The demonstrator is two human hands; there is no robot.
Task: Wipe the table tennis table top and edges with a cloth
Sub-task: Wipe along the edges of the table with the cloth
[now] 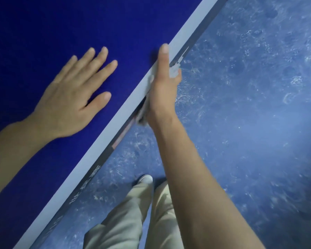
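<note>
The dark blue table tennis table (43, 29) fills the left half of the view, with a white line along its edge (115, 121) running diagonally. My left hand (70, 97) lies flat on the top, fingers spread, holding nothing. My right hand (162, 87) wraps over the table's edge, thumb on the white line and fingers down the dark side rail. It is shut on a pale grey cloth (174, 71), which shows beside the fingers and below the palm (142, 114) against the rail.
A scuffed blue floor (241, 105) lies to the right of the table. My legs in beige trousers (133, 221) and a white shoe (145, 178) stand close to the side rail, which carries white lettering (86, 186).
</note>
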